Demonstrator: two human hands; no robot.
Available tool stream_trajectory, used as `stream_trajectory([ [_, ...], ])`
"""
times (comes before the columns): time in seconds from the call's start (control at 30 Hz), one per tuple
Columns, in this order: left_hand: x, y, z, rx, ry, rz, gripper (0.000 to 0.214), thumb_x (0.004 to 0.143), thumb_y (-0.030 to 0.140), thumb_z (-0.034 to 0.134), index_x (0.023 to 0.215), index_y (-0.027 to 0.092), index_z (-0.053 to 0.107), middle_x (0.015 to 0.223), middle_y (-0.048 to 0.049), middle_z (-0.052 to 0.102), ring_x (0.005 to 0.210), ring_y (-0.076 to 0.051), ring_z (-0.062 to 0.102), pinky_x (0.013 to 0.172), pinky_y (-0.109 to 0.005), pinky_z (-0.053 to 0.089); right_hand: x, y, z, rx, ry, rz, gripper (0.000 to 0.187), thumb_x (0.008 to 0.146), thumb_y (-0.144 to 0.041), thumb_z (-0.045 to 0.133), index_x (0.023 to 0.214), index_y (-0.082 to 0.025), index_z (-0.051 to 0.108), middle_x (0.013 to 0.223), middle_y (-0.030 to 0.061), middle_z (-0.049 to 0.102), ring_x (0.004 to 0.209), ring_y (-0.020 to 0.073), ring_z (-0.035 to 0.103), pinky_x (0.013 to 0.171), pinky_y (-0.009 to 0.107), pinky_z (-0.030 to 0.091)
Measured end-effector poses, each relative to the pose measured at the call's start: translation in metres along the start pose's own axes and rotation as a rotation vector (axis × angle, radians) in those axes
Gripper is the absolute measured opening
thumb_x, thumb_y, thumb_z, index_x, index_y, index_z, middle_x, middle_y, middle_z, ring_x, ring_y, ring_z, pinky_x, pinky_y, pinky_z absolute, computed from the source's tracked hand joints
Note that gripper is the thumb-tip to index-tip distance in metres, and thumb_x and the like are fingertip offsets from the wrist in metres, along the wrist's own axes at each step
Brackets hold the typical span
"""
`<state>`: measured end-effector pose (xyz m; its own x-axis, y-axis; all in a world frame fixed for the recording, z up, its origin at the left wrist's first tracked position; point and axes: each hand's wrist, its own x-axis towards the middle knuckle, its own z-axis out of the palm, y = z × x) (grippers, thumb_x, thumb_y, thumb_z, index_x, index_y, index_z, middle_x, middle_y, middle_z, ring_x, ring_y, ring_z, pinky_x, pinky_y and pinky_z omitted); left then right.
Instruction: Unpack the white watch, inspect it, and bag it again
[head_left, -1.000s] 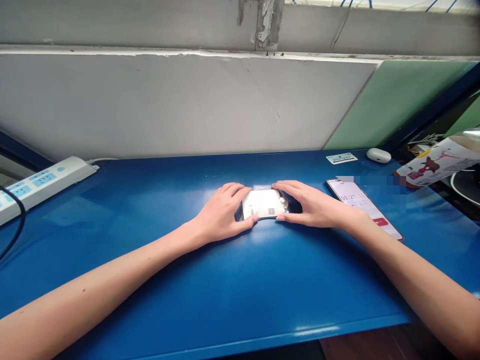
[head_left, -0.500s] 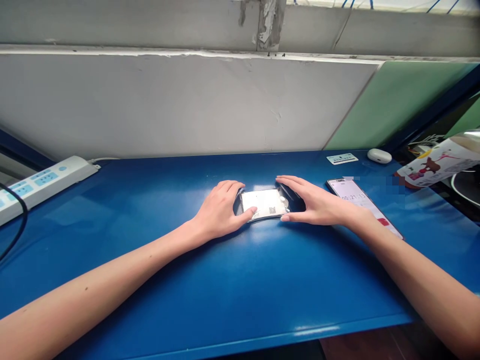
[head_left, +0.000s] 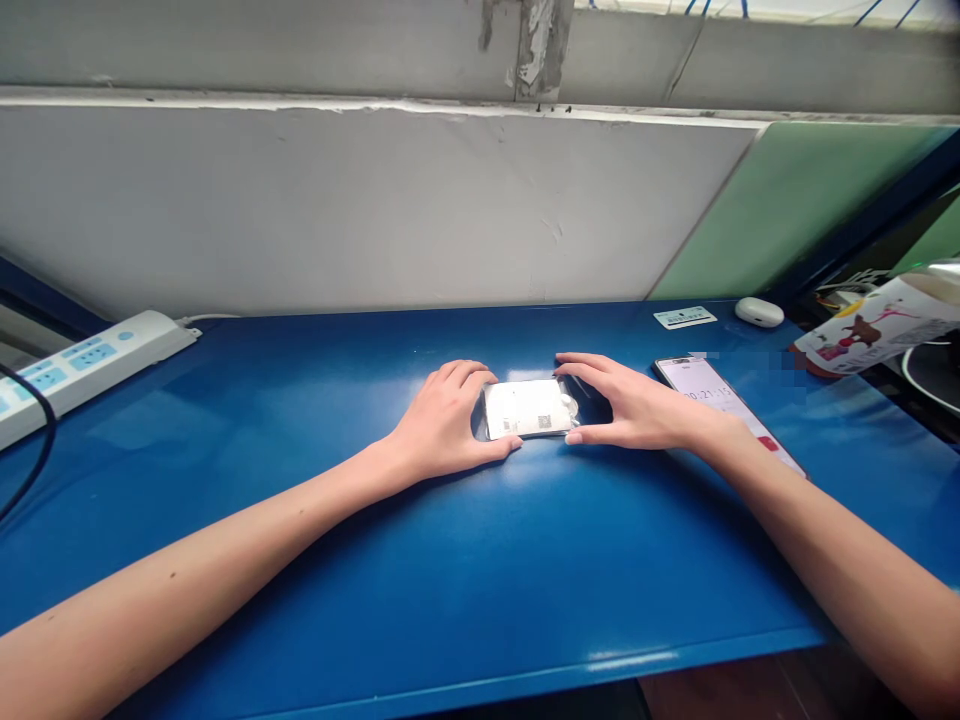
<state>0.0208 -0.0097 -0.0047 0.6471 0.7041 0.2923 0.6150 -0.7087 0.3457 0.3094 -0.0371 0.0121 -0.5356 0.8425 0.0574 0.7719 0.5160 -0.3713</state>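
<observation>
A small white packet [head_left: 528,408] in clear plastic lies flat on the blue table [head_left: 450,570], with a printed code on its near edge. My left hand [head_left: 442,420] cups its left end, fingers curled over the far corner and thumb along the near edge. My right hand [head_left: 626,405] holds the right end the same way, thumb at the near corner. Both hands grip the packet against the tabletop.
A phone [head_left: 724,410] with a lit timer screen lies just right of my right wrist. Behind it are a white card [head_left: 683,317] and a white earbud case [head_left: 759,311]. A white power strip [head_left: 75,365] sits at the far left. A printed paper bag [head_left: 877,325] lies at the right edge.
The packet shifted slightly between my hands and now lies squarer. My left thumb slid off its top to the near edge; my right hand barely moved.
</observation>
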Motion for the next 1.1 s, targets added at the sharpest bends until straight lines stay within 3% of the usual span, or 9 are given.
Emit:
stream_trajectory([
  [0.17,-0.0008,0.0026,0.0004,0.004,0.012,-0.04,0.06,0.074,0.059,0.073,0.116,0.019,0.059,0.126,-0.0143,0.063,0.121,-0.035,0.057,0.102,-0.049,0.048,0.0002,0.0008,0.0008,-0.011,-0.003,0.001,0.076,0.084,-0.064,0.063,0.142,-0.017,0.05,0.153,0.0208,0.046,0.138,0.0393,0.047,0.109,0.056,0.046],
  [0.5,-0.0008,0.0037,0.0011,-0.002,0.016,-0.071,0.06,0.074,0.06,0.073,0.115,0.019,0.058,0.125,-0.0141,0.064,0.121,-0.035,0.058,0.099,-0.048,0.05,0.0018,-0.0015,0.0005,-0.048,-0.004,-0.004,0.084,0.081,-0.069,0.064,0.142,-0.013,0.049,0.151,0.0233,0.046,0.139,0.0397,0.046,0.11,0.055,0.045],
  [0.8,-0.0013,0.0061,0.0002,0.032,-0.005,-0.094,0.062,0.075,0.062,0.07,0.112,0.014,0.058,0.127,-0.0195,0.062,0.122,-0.039,0.056,0.101,-0.05,0.048,0.0032,-0.0066,-0.0013,-0.023,-0.012,0.033,0.087,0.079,-0.069,0.065,0.143,-0.012,0.049,0.151,0.024,0.046,0.139,0.0403,0.045,0.11,0.056,0.045],
  [0.97,-0.0007,0.003,-0.0004,0.015,-0.04,-0.041,0.068,0.074,0.063,0.071,0.116,0.011,0.058,0.13,-0.0219,0.059,0.126,-0.04,0.052,0.106,-0.053,0.044,0.0035,-0.0063,-0.0001,-0.013,-0.008,0.02,0.086,0.078,-0.069,0.066,0.141,-0.012,0.052,0.152,0.0232,0.047,0.141,0.0407,0.043,0.111,0.057,0.043],
  [1.1,-0.0015,0.0022,-0.0017,0.012,-0.09,0.045,0.064,0.083,0.058,0.065,0.127,0.012,0.056,0.139,-0.0218,0.053,0.134,-0.038,0.045,0.11,-0.054,0.038,0.0039,-0.0074,0.0023,0.001,-0.017,-0.012,0.086,0.079,-0.069,0.065,0.142,-0.012,0.052,0.152,0.0215,0.048,0.144,0.0395,0.039,0.114,0.058,0.039],
])
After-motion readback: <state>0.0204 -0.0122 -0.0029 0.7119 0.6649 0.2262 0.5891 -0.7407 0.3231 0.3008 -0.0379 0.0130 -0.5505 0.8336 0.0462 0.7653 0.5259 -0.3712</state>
